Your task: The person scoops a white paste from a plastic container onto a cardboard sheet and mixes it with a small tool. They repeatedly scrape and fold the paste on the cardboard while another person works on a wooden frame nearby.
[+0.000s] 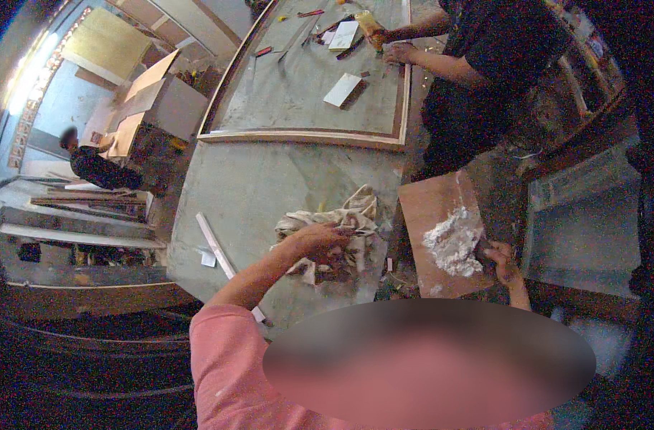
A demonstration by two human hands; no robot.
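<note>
My left hand [325,241] is on a crumpled off-white cloth [366,204], its fingers closed into the folds. The cloth lies in a heap on the grey-green worktable [234,179]. To the right, my right hand [505,264] is closed round a small dark piece [484,250], whose kind I cannot make out. That piece is at the right side of a mound of white powder or paste [452,242]. The mound sits on a flat brown board [422,208] beside the table's right edge.
A pale strip [219,244] and a small white card [208,258] lie left of the cloth. Beyond is a large wooden frame [305,137] with tools inside. A co-worker [477,64] leans over its right side, holding a yellowish object [368,27]. Another person [101,165] is far left.
</note>
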